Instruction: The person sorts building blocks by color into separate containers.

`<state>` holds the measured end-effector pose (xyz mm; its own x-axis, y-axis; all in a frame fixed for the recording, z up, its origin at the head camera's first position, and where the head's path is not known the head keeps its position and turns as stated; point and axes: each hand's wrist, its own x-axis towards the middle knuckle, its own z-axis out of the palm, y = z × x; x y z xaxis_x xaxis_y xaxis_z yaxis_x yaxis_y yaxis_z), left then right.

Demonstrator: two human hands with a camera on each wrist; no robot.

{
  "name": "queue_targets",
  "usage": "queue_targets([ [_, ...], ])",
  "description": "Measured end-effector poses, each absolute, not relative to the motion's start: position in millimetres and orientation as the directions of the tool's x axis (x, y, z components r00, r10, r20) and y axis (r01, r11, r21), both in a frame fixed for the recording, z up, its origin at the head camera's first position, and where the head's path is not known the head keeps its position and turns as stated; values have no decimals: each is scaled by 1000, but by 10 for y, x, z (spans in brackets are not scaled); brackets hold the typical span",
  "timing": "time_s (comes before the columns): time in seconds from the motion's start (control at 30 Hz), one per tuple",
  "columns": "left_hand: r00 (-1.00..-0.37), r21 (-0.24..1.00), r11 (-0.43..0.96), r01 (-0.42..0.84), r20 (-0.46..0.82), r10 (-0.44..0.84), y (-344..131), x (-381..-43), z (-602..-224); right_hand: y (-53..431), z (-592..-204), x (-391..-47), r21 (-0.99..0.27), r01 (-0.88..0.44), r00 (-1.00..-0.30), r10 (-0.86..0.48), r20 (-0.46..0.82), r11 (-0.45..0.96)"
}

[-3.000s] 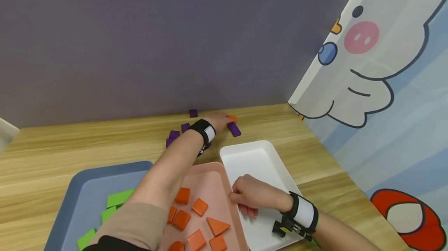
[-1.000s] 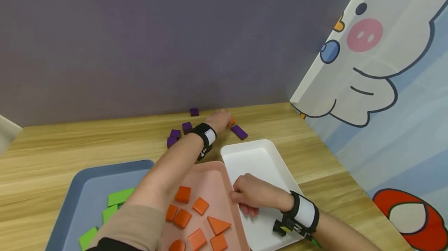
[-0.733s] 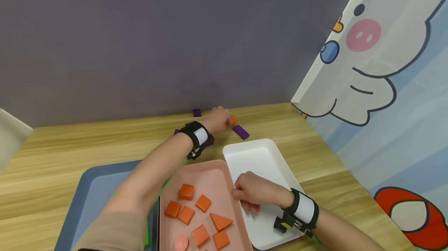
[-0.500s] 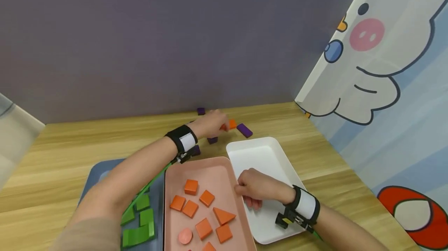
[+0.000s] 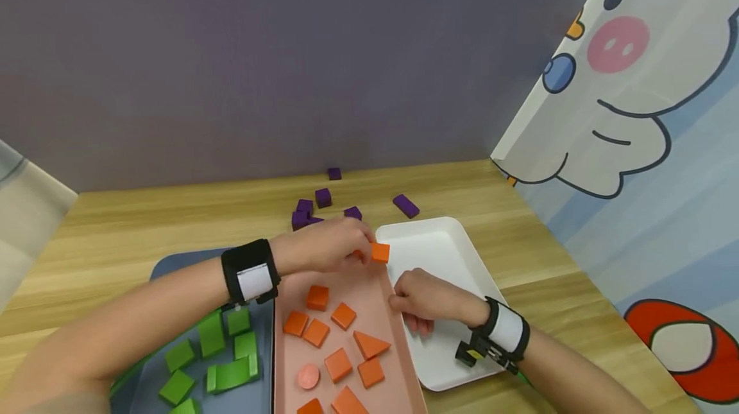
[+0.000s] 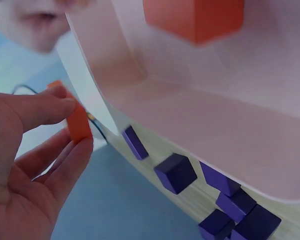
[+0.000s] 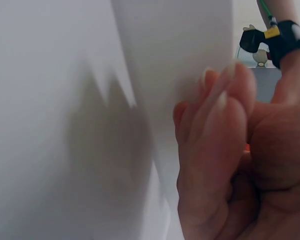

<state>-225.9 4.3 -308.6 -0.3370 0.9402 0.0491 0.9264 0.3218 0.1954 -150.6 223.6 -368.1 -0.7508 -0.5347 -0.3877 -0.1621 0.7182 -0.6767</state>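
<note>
My left hand (image 5: pixel 326 244) holds an orange block (image 5: pixel 380 253) in its fingertips, over the far end of the pink tray (image 5: pixel 292 362). In the left wrist view, thumb and fingers pinch the flat-sided orange piece from both sides. Orange blocks (image 5: pixel 338 364), among them a triangle (image 5: pixel 371 345) and a round piece (image 5: pixel 308 376), lie in that tray. My right hand (image 5: pixel 433 298) rests at the edge where the pink and white trays meet, loosely curled. Its fingertips hang inside the white tray (image 5: pixel 439 250), and nothing shows in its grasp in the right wrist view.
A blue tray (image 5: pixel 170 266) with several green blocks (image 5: pixel 231 374) stands left of the pink one, partly under my left forearm. Purple blocks (image 5: pixel 323 198) lie on the wooden table behind the trays, one (image 5: pixel 406 206) apart at right. A grey panel (image 5: pixel 277 67) rises behind.
My left hand has taken the orange block from the back of the table, beside the purple block, and carried it nearer, over the pink tray's far edge. The right hand stays put.
</note>
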Motion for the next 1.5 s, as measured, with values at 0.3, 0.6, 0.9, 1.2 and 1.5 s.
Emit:
queue_targets([
  [0.3, -299, 195, 312, 930, -93, 950, -45, -2050, -3118, 2246, -3694, -1514, -669, -183, -747, -544, -382, 720],
  [0.6, -282, 239, 326, 914, -203, 938, -70, -2028, -3348, 2238, -3731, -1502, -663, -170, -745, -535, -398, 729],
  [0.9, -292, 179, 332, 926, -217, 931, -47, -2001, -3442, 2242, -3726, -1510, -655, -173, -747, -531, -400, 736],
  [1.2, -327, 135, 353, 926, -183, 927, -61, -1916, -3454, 2244, -3682, -1504, -654, -193, -746, -543, -386, 731],
  [1.5, -313, -93, 304, 948, -102, 944, -136, -1773, -3424, 2232, -3670, -1484, -646, -214, -744, -551, -377, 732],
])
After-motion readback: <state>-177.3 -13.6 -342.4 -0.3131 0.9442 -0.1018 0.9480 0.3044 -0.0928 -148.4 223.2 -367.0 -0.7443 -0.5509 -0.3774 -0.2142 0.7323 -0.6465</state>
